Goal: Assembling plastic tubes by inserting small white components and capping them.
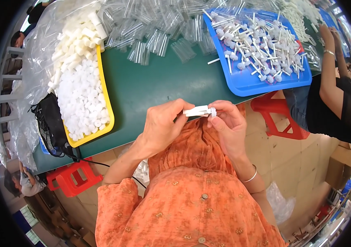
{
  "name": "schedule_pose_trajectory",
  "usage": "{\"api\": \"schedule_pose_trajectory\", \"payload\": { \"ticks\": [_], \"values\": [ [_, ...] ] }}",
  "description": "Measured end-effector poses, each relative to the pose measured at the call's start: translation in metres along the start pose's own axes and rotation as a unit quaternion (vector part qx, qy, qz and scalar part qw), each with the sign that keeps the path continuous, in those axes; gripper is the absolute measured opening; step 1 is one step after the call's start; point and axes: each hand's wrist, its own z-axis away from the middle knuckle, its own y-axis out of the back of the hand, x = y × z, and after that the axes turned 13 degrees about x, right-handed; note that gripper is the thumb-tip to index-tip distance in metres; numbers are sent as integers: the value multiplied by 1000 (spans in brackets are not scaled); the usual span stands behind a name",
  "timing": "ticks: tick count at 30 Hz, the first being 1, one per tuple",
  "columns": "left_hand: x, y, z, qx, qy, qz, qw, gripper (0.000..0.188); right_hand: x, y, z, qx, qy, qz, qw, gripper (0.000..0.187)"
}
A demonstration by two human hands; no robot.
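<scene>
Over the near edge of the table, my two hands meet in front of my body. My left hand is closed, with thumb and forefinger pinching a white cylindrical plastic piece. In the fingertips of my right hand is a small whitish round cap, at the right end of the white piece. They touch or nearly touch; whether they are joined I cannot tell. Nearest my right hand is a blue tray heaped with white stems bearing round caps. Left of my hands, a yellow tray holds small white caps.
Clear plastic tubes lie piled at the back of the green table. Off-white cylinders fill the yellow tray's far end, beside a black bag. Red stools stand below. A co-worker's arm is at the right.
</scene>
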Motion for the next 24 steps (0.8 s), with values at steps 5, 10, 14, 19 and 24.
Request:
{"api": "schedule_pose_trajectory", "payload": {
  "ticks": [5, 10, 14, 19, 24],
  "values": [
    [-1, 0, 0, -31, 30, 37, 998, 14, 5, 4, 3, -1, 20, -9, 1000, 25],
    [-3, -3, 6, -38, 157, 185, 969, 17, 5, 0, 8, 0, 58, 48, 997, 27],
    [10, -3, 13, -138, 271, 315, 899, 32, 16, 8, 9, -24, 172, 160, 972, 30],
    [7, -4, 10, -131, 359, 374, 845, 26, 16, 6, 10, -30, 240, 221, 945, 28],
    [0, -8, 9, -108, 346, 367, 857, 22, 15, 3, 4, -54, 145, 121, 981, 24]
  ]
}}
